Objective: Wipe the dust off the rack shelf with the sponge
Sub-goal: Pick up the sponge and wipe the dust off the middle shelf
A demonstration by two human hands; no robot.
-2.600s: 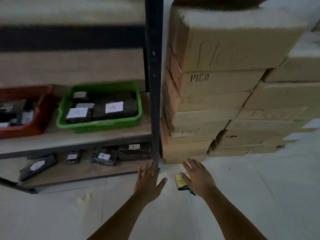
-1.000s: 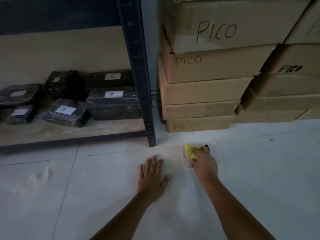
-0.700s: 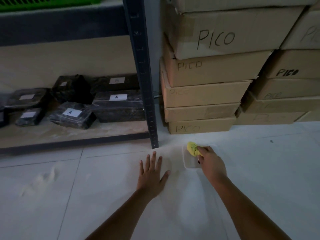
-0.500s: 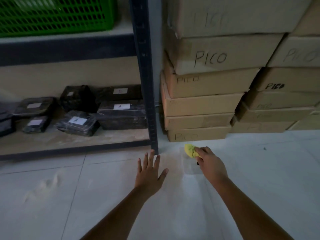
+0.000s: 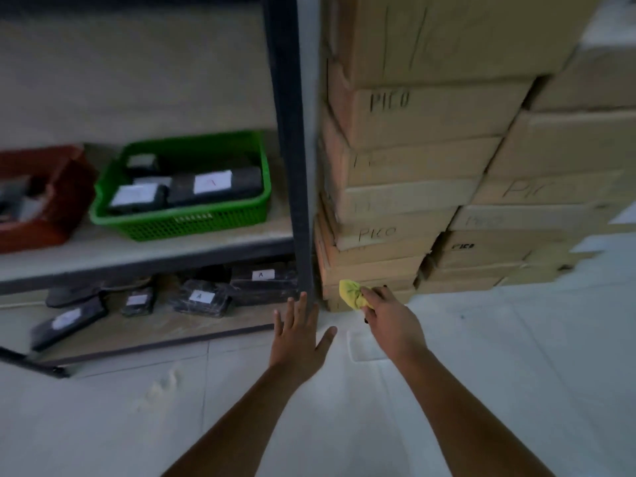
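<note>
In the right hand (image 5: pixel 392 321), the yellow sponge (image 5: pixel 351 295) is pinched and off the floor: its fingers (image 5: pixel 373 297) are curled tight round the near end, and the bunched far end sticks out up and left of the fingertips, in front of the lowest cardboard box (image 5: pixel 371 287) of the stack. Pickup looks done; wiping not started, as far as I can judge.

Left hand (image 5: pixel 299 335) is flat and spread, holding nothing, fingertips at the foot of the dark rack post (image 5: pixel 292 149). Can't tell if it's touching the floor or the post.

Sponge sits just right of that post, so the rack is left of the gripping fingers. Lower shelf (image 5: pixel 172 325), holding wrapped black packs (image 5: pixel 199 297), shows pale dusty patches on its front strip. Middle shelf (image 5: pixel 148 249), up and left of the fingers, carries a green basket (image 5: pixel 179 218) and a red one (image 5: pixel 44 201).

Remaining: carry sponge left past the post, contact the shelf board, sweep. Which shelf is the target isn't clear. Frame is motion-blurred, so fine grip detail is uncertain.
</note>
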